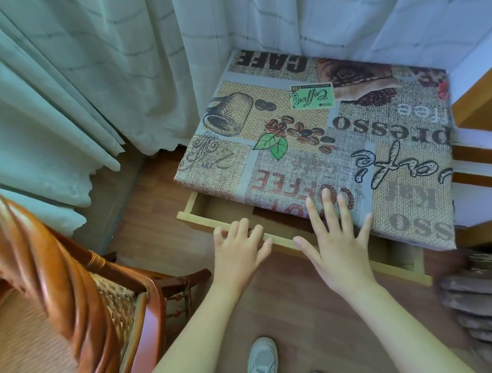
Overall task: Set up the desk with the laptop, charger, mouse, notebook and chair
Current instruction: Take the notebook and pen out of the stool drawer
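Observation:
A small desk (334,113) covered with a coffee-print cloth stands against the curtains. Its light wooden drawer (201,215) is pulled partly out below the front edge. My left hand (238,250) rests on the drawer's front rim with its fingers curled over it. My right hand (336,239) lies flat with spread fingers over the cloth's hanging front edge and the drawer opening. A brown wicker chair (75,290) stands at the lower left. Laptop, charger, mouse and notebook are not in view; most of the drawer's inside is hidden by the cloth.
Pale curtains (96,80) hang behind and left of the desk. Wooden shelving (476,108) stands at the right edge, with a blurred dark ribbed object (477,303) below it. The floor is wood laminate; my shoe (262,358) shows at the bottom.

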`<state>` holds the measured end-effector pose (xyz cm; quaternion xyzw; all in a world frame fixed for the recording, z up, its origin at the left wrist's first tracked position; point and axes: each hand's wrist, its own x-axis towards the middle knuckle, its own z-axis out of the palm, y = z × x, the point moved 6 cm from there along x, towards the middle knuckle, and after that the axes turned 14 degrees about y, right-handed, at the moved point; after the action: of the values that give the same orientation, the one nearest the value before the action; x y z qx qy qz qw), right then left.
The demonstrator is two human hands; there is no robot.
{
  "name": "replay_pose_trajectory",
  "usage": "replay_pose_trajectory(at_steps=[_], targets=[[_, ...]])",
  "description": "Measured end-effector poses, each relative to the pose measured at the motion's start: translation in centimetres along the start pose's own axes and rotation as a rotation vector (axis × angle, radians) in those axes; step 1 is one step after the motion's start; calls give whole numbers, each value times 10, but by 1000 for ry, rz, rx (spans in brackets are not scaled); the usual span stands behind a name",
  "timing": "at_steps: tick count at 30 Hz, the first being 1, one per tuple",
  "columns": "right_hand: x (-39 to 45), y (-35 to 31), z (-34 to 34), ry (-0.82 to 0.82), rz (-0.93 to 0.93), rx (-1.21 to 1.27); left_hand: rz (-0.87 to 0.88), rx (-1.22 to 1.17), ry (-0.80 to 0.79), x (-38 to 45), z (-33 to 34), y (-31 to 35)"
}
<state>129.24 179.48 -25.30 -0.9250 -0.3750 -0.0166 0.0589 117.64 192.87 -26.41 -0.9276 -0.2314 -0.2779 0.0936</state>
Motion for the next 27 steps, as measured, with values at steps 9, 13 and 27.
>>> replay_pose_trajectory(at_steps=[9,13,27], targets=[[-6,2,2,4,-2,26,106,-58,-93,20,5,6],[-6,3,1,7,-2,32,150,-94,-176,-4,4,8],[-19,2,1,55,29,78,-260,-43,-723,-13,42,-5]])
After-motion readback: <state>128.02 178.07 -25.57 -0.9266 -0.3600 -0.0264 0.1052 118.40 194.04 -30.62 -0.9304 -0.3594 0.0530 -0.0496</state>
